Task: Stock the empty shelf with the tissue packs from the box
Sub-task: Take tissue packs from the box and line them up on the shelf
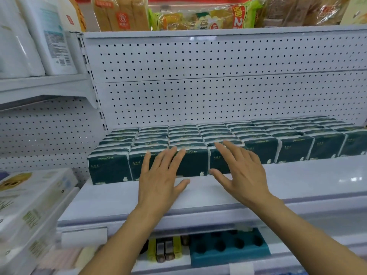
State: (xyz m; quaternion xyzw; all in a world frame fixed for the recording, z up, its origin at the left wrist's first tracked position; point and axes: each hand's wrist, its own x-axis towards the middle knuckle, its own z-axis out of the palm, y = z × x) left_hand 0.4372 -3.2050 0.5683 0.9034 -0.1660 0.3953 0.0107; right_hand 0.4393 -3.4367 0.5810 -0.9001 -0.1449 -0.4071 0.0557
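Note:
Dark green tissue packs stand in several tight rows across the white shelf, filling its back part from the left upright to the right edge. My left hand lies flat with straight fingers against the front faces of the packs left of the middle. My right hand is spread open, its fingertips over the top of the front pack next to it. Neither hand holds anything. The box is not in view.
A white pegboard wall backs the shelf. Bread and snack bags sit on the shelf above. Large white tissue bundles stand at the left. A teal box and small yellow items lie on the shelf below.

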